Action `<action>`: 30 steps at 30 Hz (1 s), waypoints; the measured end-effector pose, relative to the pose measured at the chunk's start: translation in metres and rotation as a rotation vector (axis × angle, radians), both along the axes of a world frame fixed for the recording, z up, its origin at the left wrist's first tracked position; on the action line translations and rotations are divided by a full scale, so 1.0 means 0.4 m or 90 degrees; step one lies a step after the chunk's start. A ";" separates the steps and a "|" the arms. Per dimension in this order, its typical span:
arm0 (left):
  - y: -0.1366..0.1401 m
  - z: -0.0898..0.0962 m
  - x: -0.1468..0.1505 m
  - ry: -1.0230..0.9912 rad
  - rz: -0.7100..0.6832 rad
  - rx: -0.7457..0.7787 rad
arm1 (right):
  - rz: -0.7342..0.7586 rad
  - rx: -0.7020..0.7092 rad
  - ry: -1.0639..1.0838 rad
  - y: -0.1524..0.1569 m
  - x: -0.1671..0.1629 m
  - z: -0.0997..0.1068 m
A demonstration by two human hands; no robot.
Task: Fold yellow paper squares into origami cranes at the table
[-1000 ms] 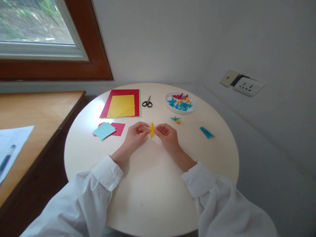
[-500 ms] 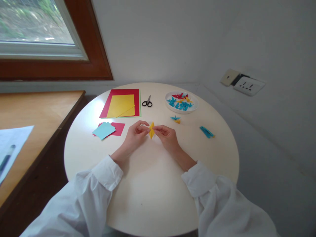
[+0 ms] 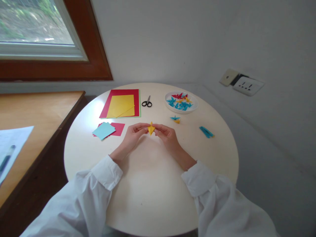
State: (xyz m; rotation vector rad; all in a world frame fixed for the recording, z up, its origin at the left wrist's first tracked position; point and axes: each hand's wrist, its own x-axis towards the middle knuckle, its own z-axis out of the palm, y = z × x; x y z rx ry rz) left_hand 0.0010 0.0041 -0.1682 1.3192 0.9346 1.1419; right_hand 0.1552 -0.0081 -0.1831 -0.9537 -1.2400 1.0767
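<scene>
Between my two hands, over the middle of the round white table (image 3: 150, 197), is a small folded yellow paper piece (image 3: 151, 128), diamond-shaped with a point at top and bottom. My left hand (image 3: 135, 132) pinches its left side between thumb and fingers. On the opposite side, my right hand (image 3: 167, 134) pinches it the same way. The fingertips cover both side corners. Just beyond my right hand lie a small blue paper crane (image 3: 175, 118) and a yellow folded piece (image 3: 176, 121).
A white dish (image 3: 181, 111) holds several red, blue and yellow paper cranes. Black-handled scissors (image 3: 147, 103) lie beside stacked red and yellow sheets (image 3: 121, 106). Light-blue paper squares (image 3: 104, 131) rest left, over red ones. Narrow blue folded strips (image 3: 206, 132) are at right.
The yellow paper has gone from a flat, long diamond to a shorter, wider, fuller shape. My left fingers have closed in from a raised curl to grip its side.
</scene>
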 end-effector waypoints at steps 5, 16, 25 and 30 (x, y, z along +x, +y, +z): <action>0.001 -0.002 -0.001 -0.005 -0.008 -0.004 | -0.007 -0.017 0.013 0.001 -0.003 -0.001; -0.002 0.002 0.001 0.023 -0.006 -0.007 | -0.023 -0.048 0.076 0.002 -0.008 0.009; -0.008 0.008 0.007 0.009 -0.011 -0.046 | -0.048 -0.055 0.070 0.006 -0.005 0.005; -0.002 -0.001 0.003 0.052 0.005 -0.001 | -0.038 -0.045 0.056 0.007 -0.006 0.001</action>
